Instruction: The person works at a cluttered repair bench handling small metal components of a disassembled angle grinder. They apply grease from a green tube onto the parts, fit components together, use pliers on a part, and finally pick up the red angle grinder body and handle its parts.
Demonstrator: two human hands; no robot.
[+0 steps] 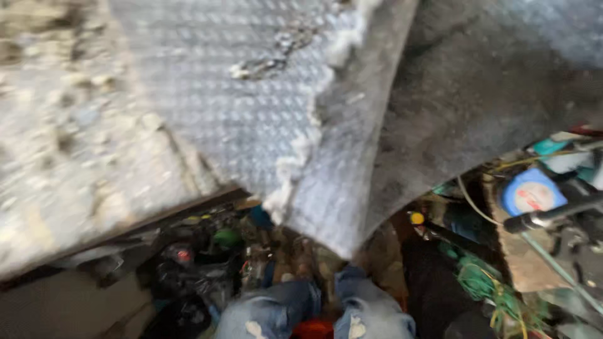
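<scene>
Neither of my hands shows in the head view. The picture is blurred by motion. A large grey sheet of quilted, dimpled padding point(251, 107) with a torn white fluffy edge point(308, 138) hangs across the upper middle. At the bottom centre I see my legs in blue jeans point(314, 311), pointing down toward cluttered ground.
A rough pale concrete surface point(69, 144) fills the left. A dark grey mat or wall point(477, 88) covers the upper right. At right lie a round blue-and-white object point(531, 191), a dark bar point(553, 216), green netting point(487, 282) and cords. Dark junk point(195, 263) sits lower left.
</scene>
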